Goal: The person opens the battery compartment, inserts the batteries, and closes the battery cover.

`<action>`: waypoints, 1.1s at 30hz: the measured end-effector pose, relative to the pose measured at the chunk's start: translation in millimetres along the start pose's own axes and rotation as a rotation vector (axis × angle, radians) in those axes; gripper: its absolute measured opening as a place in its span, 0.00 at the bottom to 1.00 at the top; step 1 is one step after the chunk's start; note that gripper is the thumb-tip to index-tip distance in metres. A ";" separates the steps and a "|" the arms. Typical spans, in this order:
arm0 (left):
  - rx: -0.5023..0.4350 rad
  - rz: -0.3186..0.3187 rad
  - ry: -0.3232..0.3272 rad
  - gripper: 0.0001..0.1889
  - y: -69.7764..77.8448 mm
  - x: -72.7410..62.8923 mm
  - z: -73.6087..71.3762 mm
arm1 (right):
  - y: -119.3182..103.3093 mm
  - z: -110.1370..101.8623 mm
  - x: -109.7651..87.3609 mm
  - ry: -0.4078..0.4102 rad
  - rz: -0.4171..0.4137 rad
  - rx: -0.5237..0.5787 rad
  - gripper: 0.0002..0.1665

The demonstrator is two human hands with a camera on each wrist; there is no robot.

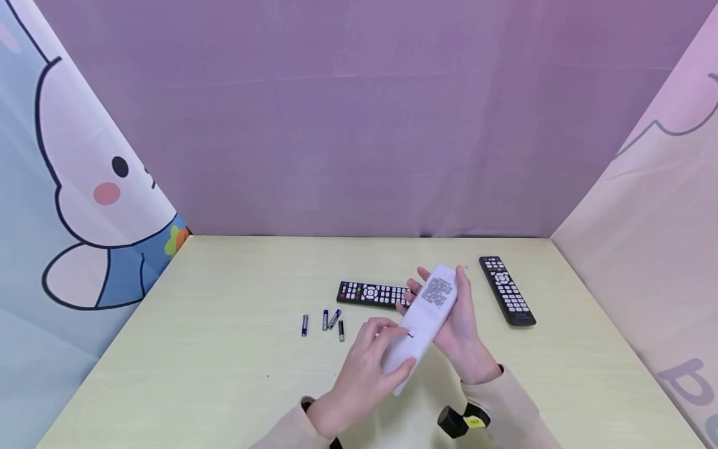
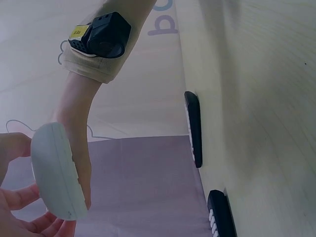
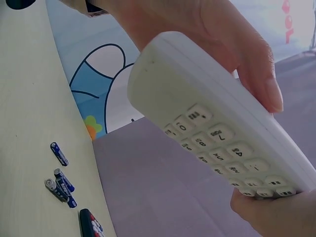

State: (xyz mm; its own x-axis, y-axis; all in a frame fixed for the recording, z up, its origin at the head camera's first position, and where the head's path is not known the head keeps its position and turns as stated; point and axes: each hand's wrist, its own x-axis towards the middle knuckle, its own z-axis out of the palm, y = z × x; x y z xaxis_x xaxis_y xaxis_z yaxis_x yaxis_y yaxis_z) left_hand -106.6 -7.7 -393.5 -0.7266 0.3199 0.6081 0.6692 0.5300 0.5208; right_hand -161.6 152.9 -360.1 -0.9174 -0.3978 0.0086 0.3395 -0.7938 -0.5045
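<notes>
- One white remote (image 1: 429,315) is held in both my hands above the table (image 1: 224,349), slanted, its back facing me and its raised keys (image 3: 239,149) on the far side.
- Its casing looks like smooth plastic with rounded edges; a grey patterned label (image 1: 437,292) covers part of the upper back.
- My left hand (image 1: 367,358) grips the lower part, fingers bent onto the back, thumb at the edge.
- My right hand (image 1: 457,330) cradles the upper part, thumb along one edge, fingers loosely bent at the other.
- Just beyond, a black remote (image 1: 367,293) lies crosswise, keys up, its right end partly covered by my right fingers.
- Farther right, a second black remote (image 1: 507,291) lies at an angle, well apart from my hands.
- Four slim cylindrical batteries (image 1: 305,325) lie to the left; I cannot tell whether the middle pair touch.
- Creased purple cloth (image 1: 359,125) hangs behind the table, with a rabbit-printed panel (image 1: 84,156) on the left.
</notes>
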 end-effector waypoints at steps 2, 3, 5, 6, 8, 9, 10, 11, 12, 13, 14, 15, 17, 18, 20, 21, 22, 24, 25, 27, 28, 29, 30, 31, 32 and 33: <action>-0.007 -0.016 -0.007 0.21 0.5 0.4 0.4 | 0.5 0.3 -0.1 -0.004 0.001 0.003 0.39; -0.014 -0.024 -0.010 0.21 0.7 0.6 0.5 | 0.7 0.5 -0.1 -0.005 0.001 0.003 0.39; -0.030 -0.045 -0.020 0.21 1.0 1.0 0.9 | 1.0 0.8 -0.3 -0.008 0.002 0.006 0.38; -0.039 -0.054 -0.023 0.21 1.1 1.2 1.0 | 1.0 0.9 -0.4 -0.011 0.003 0.008 0.38; -0.061 -0.078 -0.034 0.21 1.2 1.6 1.5 | 1.1 0.9 -0.5 -0.018 0.003 0.008 0.37; -0.074 -0.090 -0.035 0.21 1.2 1.7 1.9 | 1.1 0.9 -0.5 -0.022 0.001 0.006 0.37; -0.082 -0.100 -0.035 0.21 1.2 1.9 2.5 | 1.1 0.8 -0.5 -0.026 -0.001 0.003 0.37; -0.086 -0.109 -0.033 0.21 1.2 2.0 3.0 | 1.2 0.7 -0.5 -0.028 -0.002 0.004 0.37; -0.086 -0.110 -0.026 0.21 1.3 2.2 3.7 | 1.2 0.6 -0.5 -0.029 -0.003 0.005 0.37; -0.084 -0.111 -0.018 0.21 1.1 2.3 4.6 | 1.2 0.6 -0.4 -0.030 -0.003 0.004 0.36; -0.080 -0.111 -0.008 0.21 1.1 2.5 5.5 | 1.3 0.6 -0.3 -0.032 -0.004 0.004 0.36; -0.078 -0.112 0.000 0.21 1.1 2.8 6.3 | 1.5 0.5 -0.1 -0.033 -0.003 0.007 0.35; -0.079 -0.119 0.008 0.21 1.1 3.4 7.9 | 1.6 0.5 0.1 -0.038 -0.002 0.011 0.34; -0.088 -0.126 0.006 0.21 1.1 3.8 8.5 | 1.7 0.4 0.2 -0.043 -0.001 0.008 0.34; -0.118 -0.161 -0.012 0.20 1.3 4.6 9.3 | 2.0 0.3 0.3 -0.050 0.005 0.013 0.33; -0.135 -0.178 -0.024 0.19 1.3 4.9 9.7 | 2.1 0.1 0.2 -0.051 0.007 0.013 0.33; -0.149 -0.194 -0.035 0.19 1.2 5.3 10.0 | 2.3 0.0 0.1 -0.051 0.009 0.013 0.32; -0.178 -0.225 -0.055 0.18 1.0 6.0 10.6 | 2.7 -0.2 0.2 -0.047 0.015 0.019 0.32; -0.189 -0.238 -0.063 0.18 0.9 6.3 11.0 | 2.9 -0.2 0.1 -0.044 0.017 0.021 0.32; -0.200 -0.248 -0.074 0.17 0.7 7.1 11.5 | 3.3 -0.3 0.2 -0.039 0.019 0.024 0.31; -0.203 -0.253 -0.079 0.17 0.6 7.6 11.7 | 3.5 -0.3 0.3 -0.039 0.020 0.026 0.31; -0.208 -0.258 -0.085 0.17 0.6 8.1 11.8 | 3.5 -0.4 0.4 -0.039 0.020 0.025 0.31; -0.208 -0.261 -0.091 0.17 0.6 8.6 11.8 | 3.6 -0.5 0.5 -0.039 0.021 0.026 0.31; -0.211 -0.265 -0.097 0.17 0.8 9.0 11.7 | 3.6 -0.6 0.6 -0.040 0.022 0.025 0.31; -0.211 -0.268 -0.103 0.17 0.9 9.3 11.7 | 3.7 -0.8 0.7 -0.040 0.023 0.026 0.31; -0.213 -0.274 -0.109 0.17 1.0 9.7 11.8 | 3.7 -0.9 0.8 -0.042 0.024 0.024 0.31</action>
State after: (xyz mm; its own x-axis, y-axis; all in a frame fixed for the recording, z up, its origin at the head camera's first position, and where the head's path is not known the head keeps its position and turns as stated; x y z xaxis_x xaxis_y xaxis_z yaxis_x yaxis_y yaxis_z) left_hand -114.8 5.2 -394.1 -0.8882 0.2766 0.3669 0.4562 0.4362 0.7756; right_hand -161.3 150.1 -362.8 -0.8998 -0.4350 0.0332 0.3662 -0.7946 -0.4843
